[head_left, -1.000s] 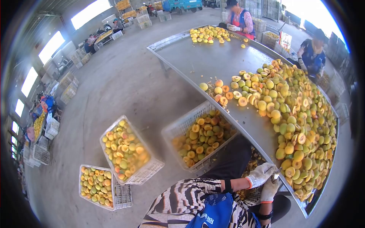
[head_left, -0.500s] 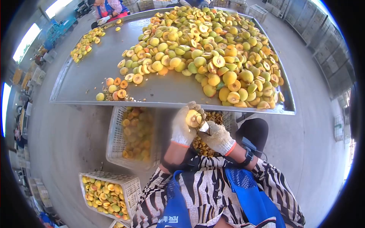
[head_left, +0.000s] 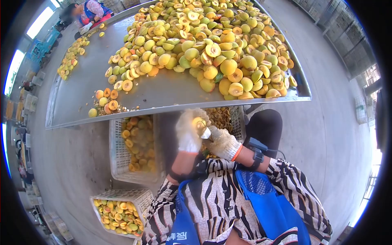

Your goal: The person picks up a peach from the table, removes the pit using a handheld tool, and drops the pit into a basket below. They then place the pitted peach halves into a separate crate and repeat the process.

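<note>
My left hand (head_left: 188, 131), in a whitish work glove, is closed around a yellow peach half (head_left: 199, 122) just below the near table edge. In my right hand (head_left: 223, 144), also gloved, is a short tool with a flat metal blade (head_left: 206, 133), like a pitting knife. Its blade touches or nearly touches the cut face of the fruit; blur and fingers hide the exact contact. The handle is covered by my right fingers. Above both hands, a large heap of peach halves (head_left: 212, 50) lies on the metal table (head_left: 163, 92).
Below the table stand a crate of peaches (head_left: 115, 151) and one of brown scraps (head_left: 237, 122). Another crate of halves (head_left: 143, 200) is at lower left. Loose halves and stones (head_left: 110, 107) lie near the table's front edge. A co-worker (head_left: 92, 14) sits at far left.
The view has shifted, so table and crates appear moved and tilted. My hands remain together, and the peach half has turned in my left hand against the blade.
</note>
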